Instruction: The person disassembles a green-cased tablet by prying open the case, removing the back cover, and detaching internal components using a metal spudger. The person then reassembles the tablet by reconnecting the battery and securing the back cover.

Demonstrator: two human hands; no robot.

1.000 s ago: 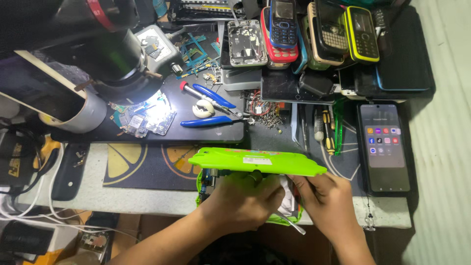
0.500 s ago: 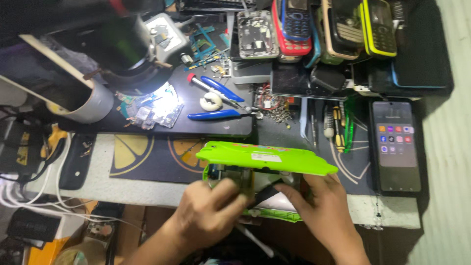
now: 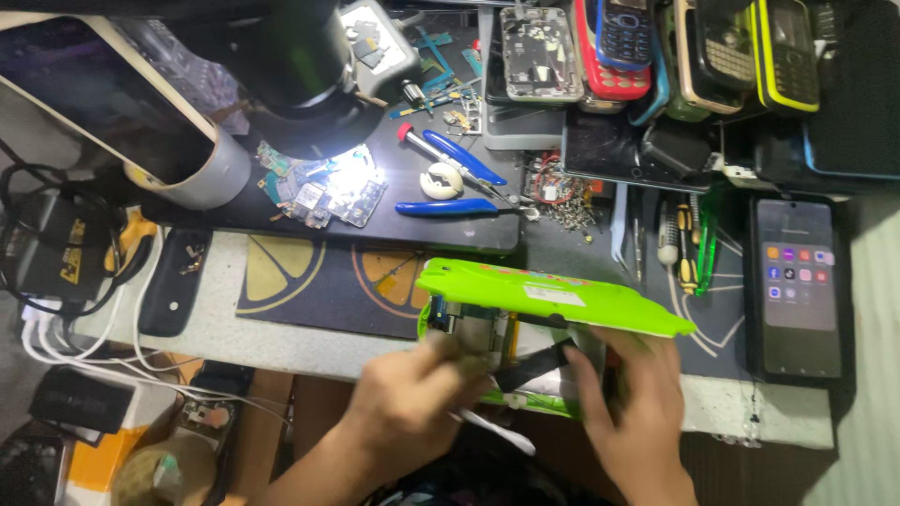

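A bright green device shell (image 3: 562, 298) is opened like a clamshell at the table's near edge, its upper half raised. Inside it a circuit board (image 3: 473, 328) and a dark flat strip (image 3: 530, 367) show. My left hand (image 3: 412, 403) grips the lower left part of the shell, fingers against the board. On the right, my right hand (image 3: 633, 417) holds the shell's lower half, its fingers at the dark strip. Both hands are blurred by motion.
Blue-handled pliers (image 3: 450, 192) and a lit circuit board (image 3: 328, 187) lie on a dark mat under a black microscope lamp (image 3: 300, 66). A smartphone (image 3: 797, 281) with a lit screen lies at the right. Several old phones (image 3: 647, 47) crowd the back. Cables (image 3: 84, 328) hang at left.
The view has shifted so the green shell sits further right. My hands have slid lower along the shell and the dark strip is now more exposed.
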